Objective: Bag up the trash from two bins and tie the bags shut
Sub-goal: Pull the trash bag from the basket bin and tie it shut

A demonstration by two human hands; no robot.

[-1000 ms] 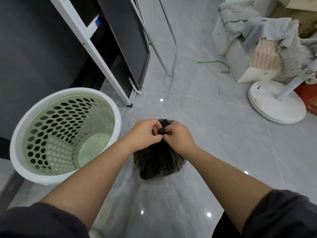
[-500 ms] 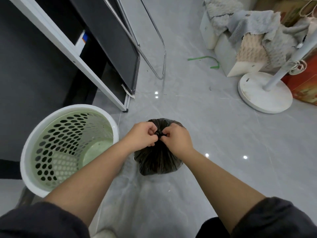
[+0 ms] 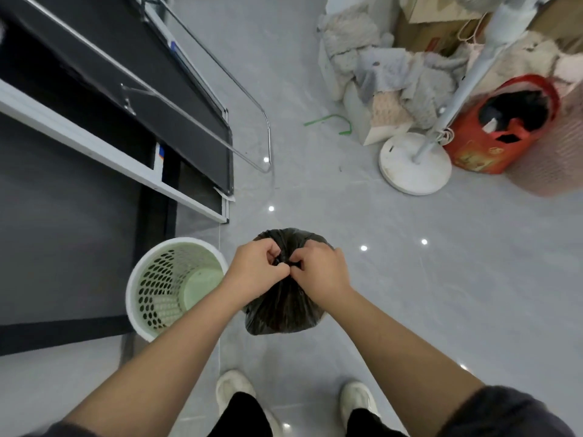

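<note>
left hand [image 3: 257, 269] and right hand [image 3: 321, 270] fingers both pinch the gathered neck of the black trash bag [image 3: 284, 313]; green bin [image 3: 170, 285] just beside it, on the floor

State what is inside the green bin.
Inside the bin, only its perforated wall and bare green floor show: no liner, no trash. The left forearm covers its near right edge, so that part cannot be seen.

Lived-in home room: grey tiled floor [image 3: 441, 279], standing fan [image 3: 415, 165], heaped blankets [image 3: 388, 74], cardboard boxes [image 3: 426, 29].
</note>
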